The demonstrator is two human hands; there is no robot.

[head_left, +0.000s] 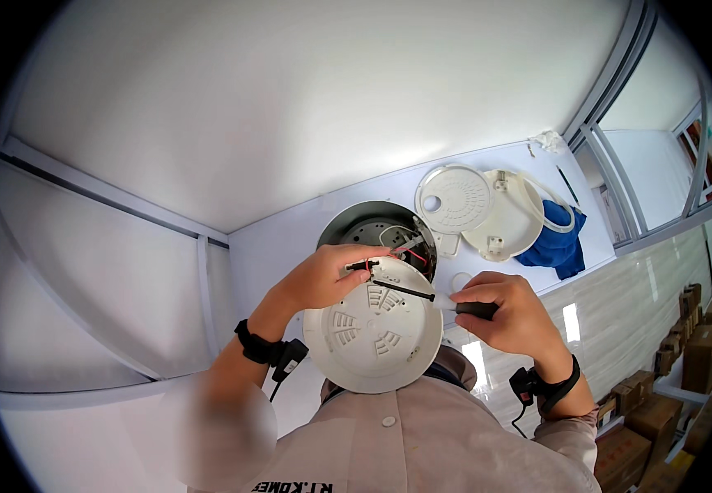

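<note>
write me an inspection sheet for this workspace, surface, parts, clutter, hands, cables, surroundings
Surface: white table, bearing parts
Job's things: round white cover, tilted, in front of the grey pot; screwdriver across the cover
Clutter: perforated disc, shallow white shell, blue cloth, crumpled white scrap
Left hand: at the cover's rim
Right hand: grips the screwdriver's handle
Cables: red wire by the pot; thin black cords at both wristbands
Surroundings: pale panels; cardboard boxes at right
</note>
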